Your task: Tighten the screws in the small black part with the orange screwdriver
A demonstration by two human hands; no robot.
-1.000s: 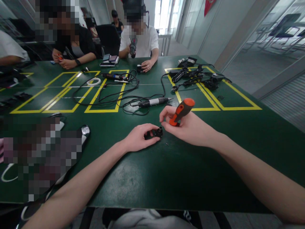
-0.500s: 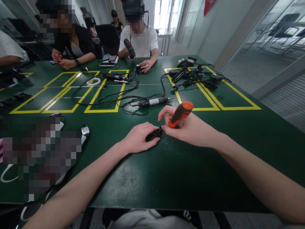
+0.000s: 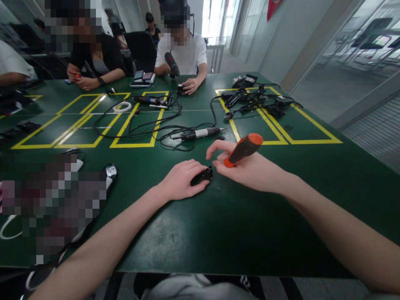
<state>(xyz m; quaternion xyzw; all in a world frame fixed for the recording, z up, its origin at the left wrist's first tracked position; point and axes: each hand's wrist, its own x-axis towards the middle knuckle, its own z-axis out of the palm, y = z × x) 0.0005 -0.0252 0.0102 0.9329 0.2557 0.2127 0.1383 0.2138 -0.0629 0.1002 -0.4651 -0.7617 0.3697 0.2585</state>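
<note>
Two bare hands worked near the middle of the green table (image 3: pixel 218 233), and little had changed over the last second. At nine o'clock of the pair, the left hand (image 3: pixel 183 180) lay flat-knuckled on the tabletop as before, its fingers curled and clamped on a small black part (image 3: pixel 203 175) that rested on the table between the two hands. At three o'clock of that part, the right hand (image 3: pixel 250 171) kept its grip on an orange-handled screwdriver (image 3: pixel 243 149), thumb and lower fingers closed on the shaft end while the index finger stretched loose toward eleven o'clock. What differed was the handle: earlier it stood steeper, and now it had tipped lower toward two o'clock. At twelve o'clock beyond the hands, a corded silver tool (image 3: pixel 200 133) lay unmoved among black cables (image 3: pixel 140 125).
</note>
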